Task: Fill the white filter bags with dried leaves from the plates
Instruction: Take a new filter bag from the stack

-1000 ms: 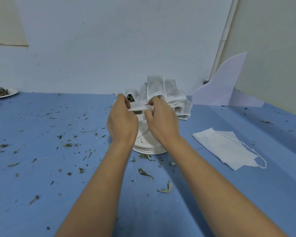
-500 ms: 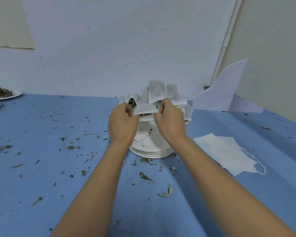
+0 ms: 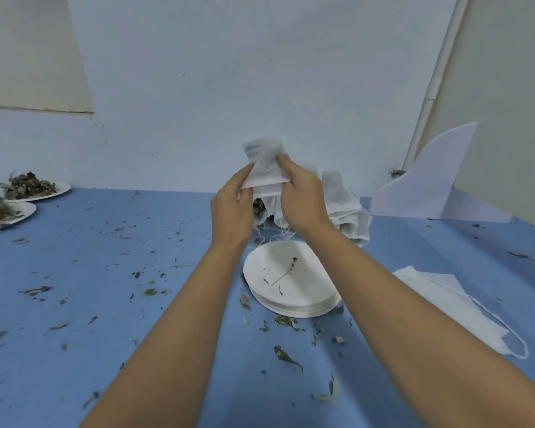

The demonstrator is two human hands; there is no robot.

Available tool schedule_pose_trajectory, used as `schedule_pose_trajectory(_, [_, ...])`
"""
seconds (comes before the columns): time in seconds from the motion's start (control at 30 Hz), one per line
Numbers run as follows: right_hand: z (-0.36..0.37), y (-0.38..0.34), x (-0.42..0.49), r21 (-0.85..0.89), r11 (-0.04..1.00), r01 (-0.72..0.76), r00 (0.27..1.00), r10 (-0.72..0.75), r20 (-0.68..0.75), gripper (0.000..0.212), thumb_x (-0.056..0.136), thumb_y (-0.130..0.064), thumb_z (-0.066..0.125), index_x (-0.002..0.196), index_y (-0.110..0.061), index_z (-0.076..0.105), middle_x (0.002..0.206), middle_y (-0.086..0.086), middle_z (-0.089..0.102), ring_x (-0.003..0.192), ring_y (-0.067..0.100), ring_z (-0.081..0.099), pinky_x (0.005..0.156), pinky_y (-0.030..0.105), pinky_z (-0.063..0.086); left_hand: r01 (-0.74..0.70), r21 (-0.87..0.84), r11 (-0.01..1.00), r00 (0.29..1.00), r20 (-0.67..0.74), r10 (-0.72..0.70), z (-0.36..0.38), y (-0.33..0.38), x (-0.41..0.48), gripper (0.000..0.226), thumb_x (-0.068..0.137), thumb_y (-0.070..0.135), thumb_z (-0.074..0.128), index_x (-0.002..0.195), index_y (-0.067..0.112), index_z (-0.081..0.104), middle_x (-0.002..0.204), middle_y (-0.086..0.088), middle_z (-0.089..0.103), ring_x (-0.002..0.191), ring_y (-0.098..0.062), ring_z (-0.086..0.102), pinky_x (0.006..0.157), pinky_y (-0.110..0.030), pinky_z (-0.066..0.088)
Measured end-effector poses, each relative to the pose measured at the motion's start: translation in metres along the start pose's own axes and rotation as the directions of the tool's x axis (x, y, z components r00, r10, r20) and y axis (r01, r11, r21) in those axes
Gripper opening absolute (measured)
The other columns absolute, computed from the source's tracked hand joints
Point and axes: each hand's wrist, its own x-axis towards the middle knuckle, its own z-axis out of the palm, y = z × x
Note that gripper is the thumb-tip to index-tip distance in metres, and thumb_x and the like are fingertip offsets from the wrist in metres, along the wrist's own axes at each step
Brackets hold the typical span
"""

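Both hands hold one white filter bag point(image 3: 264, 166) up in the air above the table. My left hand point(image 3: 230, 208) grips its left edge and my right hand point(image 3: 303, 199) pinches its right edge. Behind and below them stands a heap of filled white bags point(image 3: 345, 208) with dark leaves showing. A stack of white plates point(image 3: 291, 279) with only a few leaf stems on top lies under my wrists. Two plates of dried leaves point(image 3: 28, 188) sit at the far left edge.
A pile of flat white bags point(image 3: 445, 307) with a drawstring lies on the right of the blue table point(image 3: 105, 273). Leaf crumbs are scattered across the cloth. A white curved board point(image 3: 430, 186) leans at the back right corner by the wall.
Both hands rose with the bag, from just over the plate stack to well above the heap; the bag now stands upright between them. The camera view tilted up.
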Motion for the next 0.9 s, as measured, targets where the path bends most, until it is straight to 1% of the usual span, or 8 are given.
schedule_pose_trajectory(0.13, [0.005, 0.015, 0.038, -0.262, 0.958, 0.117, 0.988, -0.084, 0.133, 0.048, 0.099, 0.005, 0.026, 0.146, -0.003, 0.033, 0.148, 0.018, 0.038, 0.118, 0.018, 0.046, 0.107, 0.034, 0.037, 0.071, 0.237, 0.969, 0.997, -0.009, -0.071, 0.01, -0.019, 0.042, 0.041, 0.099, 0.017, 0.039, 0.136, 0.03, 0.05, 0.124, 0.009, 0.061, 0.106, -0.012, 0.059, 0.079, -0.021, 0.043])
schedule_pose_trajectory(0.27, [0.011, 0.04, 0.062, -0.701, 0.678, 0.223, 0.949, 0.014, 0.316, 0.069, 0.09, 0.016, 0.031, 0.15, 0.001, 0.001, 0.159, 0.015, -0.006, 0.126, 0.034, 0.046, 0.096, 0.04, 0.044, 0.067, 0.503, 0.862, 0.995, 0.031, -0.096, 0.026, -0.045, 0.066, 0.044, 0.1, 0.019, 0.033, 0.14, 0.035, 0.043, 0.13, 0.004, 0.058, 0.117, -0.019, 0.053, 0.08, -0.032, 0.042])
schedule_pose_trajectory(0.4, [0.021, 0.068, 0.073, -0.87, 0.401, 0.287, 0.922, 0.131, 0.364, 0.064, 0.097, -0.003, 0.036, 0.149, 0.004, -0.002, 0.158, 0.02, -0.009, 0.141, 0.029, 0.028, 0.116, 0.036, 0.021, 0.045, 0.694, 0.719, 0.973, 0.133, -0.189, 0.043, -0.076, 0.071, 0.039, 0.104, 0.027, 0.026, 0.139, 0.026, 0.043, 0.13, -0.006, 0.056, 0.117, -0.027, 0.05, 0.075, -0.033, 0.036])
schedule_pose_trajectory(0.57, [0.026, 0.092, 0.071, -0.936, 0.176, 0.304, 0.919, 0.207, 0.337, 0.067, 0.1, -0.04, 0.026, 0.151, -0.005, 0.004, 0.16, 0.012, -0.006, 0.148, 0.022, -0.001, 0.118, 0.045, -0.004, 0.094, 0.588, 0.803, 0.916, 0.264, -0.301, 0.048, -0.095, 0.06, 0.048, 0.102, 0.034, 0.028, 0.149, 0.024, 0.027, 0.147, -0.007, 0.041, 0.133, -0.028, 0.038, 0.104, -0.04, 0.033])
schedule_pose_trajectory(0.63, [0.026, 0.092, 0.067, -0.934, 0.214, 0.285, 0.927, 0.186, 0.325, 0.069, 0.099, -0.049, 0.019, 0.151, -0.006, 0.007, 0.16, 0.01, -0.005, 0.148, 0.02, -0.003, 0.117, 0.046, -0.007, 0.11, 0.513, 0.851, 0.925, 0.261, -0.277, 0.046, -0.092, 0.054, 0.05, 0.1, 0.032, 0.033, 0.149, 0.025, 0.026, 0.151, -0.003, 0.036, 0.139, -0.024, 0.032, 0.113, -0.042, 0.024])
schedule_pose_trajectory(0.77, [0.017, 0.076, 0.057, -0.837, 0.473, 0.275, 0.947, 0.017, 0.32, 0.066, 0.097, -0.045, 0.032, 0.15, -0.006, 0.021, 0.16, 0.007, 0.005, 0.148, 0.015, 0.003, 0.116, 0.041, -0.011, 0.055, 0.514, 0.856, 0.965, 0.192, -0.177, 0.042, -0.078, 0.045, 0.058, 0.094, 0.015, 0.037, 0.15, 0.021, 0.024, 0.154, 0.0, 0.03, 0.145, -0.015, 0.017, 0.118, -0.044, -0.002])
schedule_pose_trajectory(0.83, [0.004, 0.068, 0.046, -0.746, 0.621, 0.242, 0.968, -0.103, 0.229, 0.055, 0.094, -0.03, 0.04, 0.144, -0.007, 0.035, 0.158, 0.006, 0.021, 0.145, 0.013, 0.015, 0.118, 0.036, -0.002, 0.021, 0.438, 0.899, 0.987, 0.133, -0.088, 0.043, -0.063, 0.038, 0.057, 0.09, 0.009, 0.041, 0.146, 0.015, 0.033, 0.15, 0.0, 0.038, 0.141, -0.015, 0.026, 0.119, -0.042, 0.004])
schedule_pose_trajectory(0.9, [-0.01, 0.066, 0.033, -0.627, 0.764, 0.153, 0.988, -0.14, 0.071, 0.045, 0.092, -0.02, 0.045, 0.135, -0.007, 0.048, 0.149, 0.006, 0.039, 0.138, 0.017, 0.032, 0.114, 0.032, 0.017, -0.024, 0.369, 0.929, 0.999, 0.045, 0.007, 0.046, -0.049, 0.028, 0.047, 0.087, 0.005, 0.043, 0.133, 0.013, 0.049, 0.133, -0.001, 0.055, 0.125, -0.02, 0.046, 0.109, -0.038, 0.031])
